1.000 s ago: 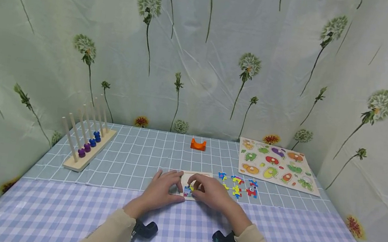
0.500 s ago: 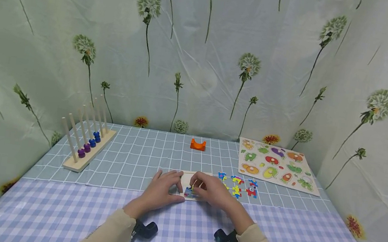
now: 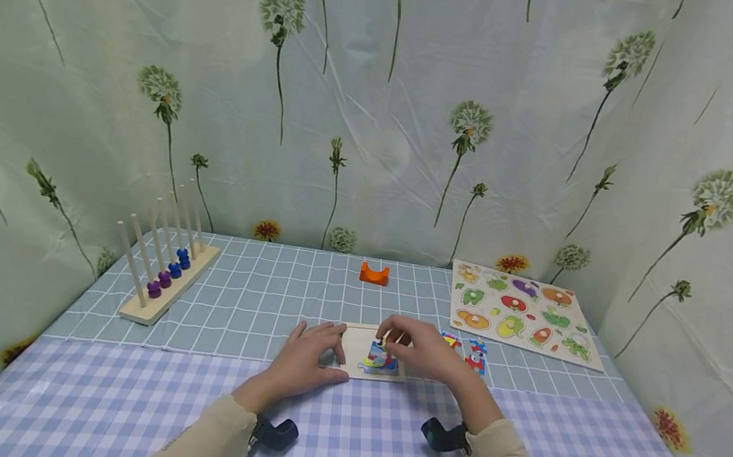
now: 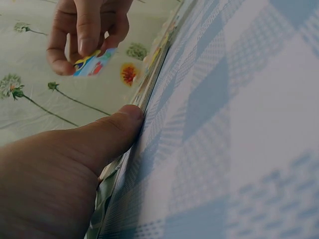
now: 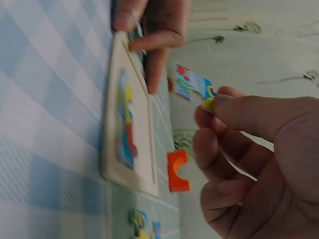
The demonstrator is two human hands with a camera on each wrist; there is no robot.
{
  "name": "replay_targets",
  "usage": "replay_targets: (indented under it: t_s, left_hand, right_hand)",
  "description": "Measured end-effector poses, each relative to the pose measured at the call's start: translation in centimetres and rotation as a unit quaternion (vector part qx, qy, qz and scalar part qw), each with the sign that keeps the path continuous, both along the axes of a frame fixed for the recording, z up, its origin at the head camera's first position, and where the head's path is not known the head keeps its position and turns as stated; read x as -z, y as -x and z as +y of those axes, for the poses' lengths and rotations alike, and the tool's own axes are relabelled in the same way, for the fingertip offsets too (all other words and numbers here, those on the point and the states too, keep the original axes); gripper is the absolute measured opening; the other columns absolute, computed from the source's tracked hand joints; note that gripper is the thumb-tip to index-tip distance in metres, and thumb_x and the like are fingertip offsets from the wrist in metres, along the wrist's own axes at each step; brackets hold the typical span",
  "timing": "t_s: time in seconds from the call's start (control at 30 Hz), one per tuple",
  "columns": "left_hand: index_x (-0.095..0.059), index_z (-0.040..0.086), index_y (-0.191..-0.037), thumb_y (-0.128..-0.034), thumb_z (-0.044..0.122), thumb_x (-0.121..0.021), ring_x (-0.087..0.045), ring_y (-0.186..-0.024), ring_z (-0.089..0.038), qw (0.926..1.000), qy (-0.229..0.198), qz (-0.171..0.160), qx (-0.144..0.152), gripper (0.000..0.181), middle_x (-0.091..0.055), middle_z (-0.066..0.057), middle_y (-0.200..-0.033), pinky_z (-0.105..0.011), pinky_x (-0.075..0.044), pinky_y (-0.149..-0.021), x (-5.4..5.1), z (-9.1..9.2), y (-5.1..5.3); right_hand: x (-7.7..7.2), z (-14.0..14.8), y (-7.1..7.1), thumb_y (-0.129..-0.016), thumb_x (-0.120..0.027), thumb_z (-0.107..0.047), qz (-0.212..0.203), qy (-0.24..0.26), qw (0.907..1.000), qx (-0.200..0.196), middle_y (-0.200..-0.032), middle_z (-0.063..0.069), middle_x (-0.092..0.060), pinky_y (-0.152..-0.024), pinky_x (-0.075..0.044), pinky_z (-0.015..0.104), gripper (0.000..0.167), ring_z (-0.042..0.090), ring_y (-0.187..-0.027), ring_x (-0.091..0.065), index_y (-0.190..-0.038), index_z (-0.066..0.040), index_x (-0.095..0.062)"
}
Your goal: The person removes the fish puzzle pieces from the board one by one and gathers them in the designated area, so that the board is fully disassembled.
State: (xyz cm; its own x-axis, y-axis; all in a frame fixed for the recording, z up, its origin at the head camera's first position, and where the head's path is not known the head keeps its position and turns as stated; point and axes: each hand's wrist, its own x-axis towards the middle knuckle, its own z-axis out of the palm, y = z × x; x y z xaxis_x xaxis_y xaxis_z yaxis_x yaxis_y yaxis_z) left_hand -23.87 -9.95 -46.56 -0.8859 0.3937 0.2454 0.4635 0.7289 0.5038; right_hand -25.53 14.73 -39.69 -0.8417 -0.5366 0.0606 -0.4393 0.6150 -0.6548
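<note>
A small wooden puzzle tray (image 3: 359, 338) lies mid-table, with joined colourful pieces (image 5: 126, 129) along its near side. My left hand (image 3: 306, 358) rests at the tray's left edge, thumb at the near corner and fingers spread along the side. Between thumb and fingers, my right hand (image 3: 421, 349) pinches a jigsaw piece (image 5: 192, 83) with blue, yellow and red printing. The right wrist view shows that piece lifted off the tray. Loose puzzle pieces (image 3: 477, 358) lie to the right, some hidden behind the right hand.
At the left stands a wooden peg rack (image 3: 176, 287) with blue and purple beads. An orange notched block (image 3: 375, 274) sits at the back. A vegetable peg puzzle board (image 3: 527, 313) lies at the back right, before a flowered curtain (image 3: 381, 128).
My right hand has moved right and slightly up with the pinched piece, uncovering the joined pieces and covering some loose ones. My left hand stays where it was.
</note>
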Motion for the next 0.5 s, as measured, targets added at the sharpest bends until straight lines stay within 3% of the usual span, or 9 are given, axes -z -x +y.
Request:
replay_targets:
  t_s: [0.27, 0.5]
  left_hand:
    - [-0.061, 0.029, -0.087, -0.0804, 0.041, -0.081, -0.042, -0.145, -0.034, 1.0, 0.006, -0.004, 0.0, 0.024, -0.053, -0.007, -0.151, -0.07, -0.013, -0.12, -0.1, 0.1, -0.1]
    - [-0.065, 0.03, -0.091, -0.081, 0.041, -0.081, -0.042, -0.145, -0.034, 0.9999, 0.009, 0.001, 0.006, 0.022, -0.053, -0.006, -0.151, -0.071, -0.014, -0.119, 0.0, 0.0, 0.0]
  right_hand:
    - [-0.4, 2.3, 0.8, -0.095, -0.064, -0.013, -0.016, -0.044, 0.9989, 0.005, -0.091, -0.005, -0.065, -0.072, -0.051, 0.022, 0.012, 0.012, -0.082, -0.057, -0.103, -0.021, -0.066]
    - [-0.6, 3.9, 1.1, -0.093, -0.063, -0.006, -0.052, -0.053, 0.9972, -0.009, -0.082, -0.001, -0.061, -0.065, -0.05, 0.024, 0.012, 0.014, -0.074, -0.057, -0.1, -0.015, -0.066]
